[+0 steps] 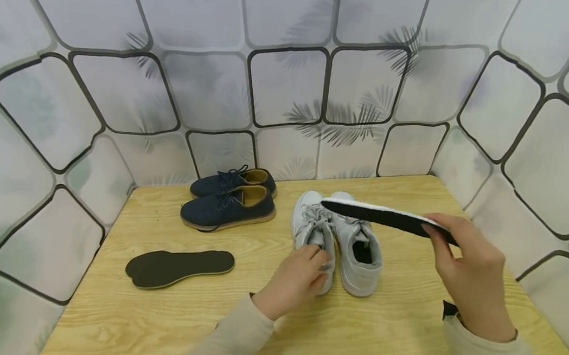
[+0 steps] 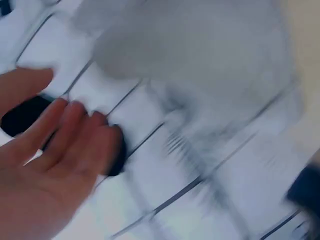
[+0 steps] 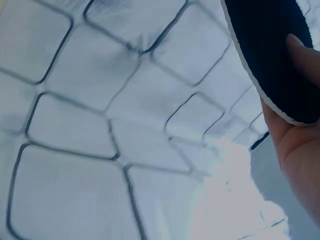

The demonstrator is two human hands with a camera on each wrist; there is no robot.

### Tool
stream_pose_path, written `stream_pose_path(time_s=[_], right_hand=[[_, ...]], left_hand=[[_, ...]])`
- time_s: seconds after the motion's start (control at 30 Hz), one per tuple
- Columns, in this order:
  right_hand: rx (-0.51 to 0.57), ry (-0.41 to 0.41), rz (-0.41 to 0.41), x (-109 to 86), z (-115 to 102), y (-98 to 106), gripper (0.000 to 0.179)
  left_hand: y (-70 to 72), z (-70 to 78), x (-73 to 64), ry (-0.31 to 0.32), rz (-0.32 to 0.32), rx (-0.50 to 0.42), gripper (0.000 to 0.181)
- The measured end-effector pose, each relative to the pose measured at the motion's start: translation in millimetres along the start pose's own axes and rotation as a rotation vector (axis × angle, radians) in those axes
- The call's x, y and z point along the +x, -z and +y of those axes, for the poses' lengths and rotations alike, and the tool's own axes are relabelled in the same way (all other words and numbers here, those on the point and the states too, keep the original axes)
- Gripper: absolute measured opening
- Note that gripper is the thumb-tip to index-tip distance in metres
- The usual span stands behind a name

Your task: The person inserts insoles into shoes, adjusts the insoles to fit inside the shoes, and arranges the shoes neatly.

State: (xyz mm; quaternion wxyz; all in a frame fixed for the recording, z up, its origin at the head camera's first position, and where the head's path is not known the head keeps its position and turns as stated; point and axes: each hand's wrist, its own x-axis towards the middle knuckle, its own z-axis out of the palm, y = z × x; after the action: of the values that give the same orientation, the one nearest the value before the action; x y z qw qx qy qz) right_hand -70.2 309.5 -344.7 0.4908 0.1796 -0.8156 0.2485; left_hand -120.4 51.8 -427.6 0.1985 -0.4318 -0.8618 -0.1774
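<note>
My right hand point(image 1: 471, 270) pinches a black insole point(image 1: 380, 215) with a white upper side at one end, thumb on its dark face, and holds it raised above the table. In the right wrist view the thumb point(image 3: 306, 59) lies on that dark face. My left hand point(image 1: 299, 279) is at the heel opening of the left white shoe point(image 1: 307, 211), hiding part of it. In the left wrist view its fingers point(image 2: 75, 132) are loosely bent with nothing between them and thumb; a blurred pale grey shape point(image 2: 200, 50) is beside them. The other white shoe point(image 1: 360, 277) stands alongside, its dark inside showing.
A dark insole point(image 1: 178, 269) lies flat on the wooden table point(image 1: 109, 319) at the left. Two navy lace-up shoes point(image 1: 229, 206) with tan linings stand side by side farther back. Patterned walls point(image 1: 290, 85) enclose the table's back and sides.
</note>
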Motion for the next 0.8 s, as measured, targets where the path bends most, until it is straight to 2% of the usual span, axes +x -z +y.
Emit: stream_pose_path(time_s=[0.1,0.17,0.2,0.3,0.37,0.43,0.5,0.57,0.63,0.7,0.8], right_hand=[[0.068,0.137,0.013,6.8,-17.1,-15.6,0.034],[0.1,0.218,0.013,11.6,-28.7,-25.3,0.034],[0.113,0.258,0.013,13.7,-34.0,-29.9,0.032],[0.155,0.365,0.003,17.6,-48.4,-41.4,0.028],[0.167,0.42,-0.004,18.3,-55.0,-46.9,0.028],[0.19,0.436,-0.012,18.1,-58.8,-51.7,0.027],[0.278,0.386,-0.034,17.7,-59.6,-55.4,0.024],[0.419,0.271,-0.059,17.4,-57.9,-57.4,0.023],[0.633,0.109,-0.081,16.9,-54.9,-58.2,0.023],[0.796,-0.065,-0.094,15.6,-51.5,-57.5,0.024],[0.93,-0.296,-0.146,13.3,-46.3,-56.9,0.027]], left_hand=[[28.7,3.1,11.3,-0.097,0.239,-0.04,0.041],[43.5,5.7,19.2,-0.123,0.335,-0.017,0.051],[48.9,6.9,22.5,-0.128,0.357,0.007,0.056],[57.7,9.6,27.6,-0.116,0.336,0.045,0.056],[59.1,9.9,28.8,-0.106,0.315,0.048,0.048],[59.7,9.1,28.1,-0.091,0.31,0.02,0.037],[60.5,7.3,26.7,-0.071,0.32,-0.019,0.03],[62.6,5.6,25.4,-0.044,0.335,-0.076,0.027],[64.7,3.9,24.0,-0.015,0.356,-0.132,0.024],[66.9,2.7,22.6,0.01,0.393,-0.197,0.022],[69.3,0.8,20.5,0.035,0.47,-0.311,0.019]])
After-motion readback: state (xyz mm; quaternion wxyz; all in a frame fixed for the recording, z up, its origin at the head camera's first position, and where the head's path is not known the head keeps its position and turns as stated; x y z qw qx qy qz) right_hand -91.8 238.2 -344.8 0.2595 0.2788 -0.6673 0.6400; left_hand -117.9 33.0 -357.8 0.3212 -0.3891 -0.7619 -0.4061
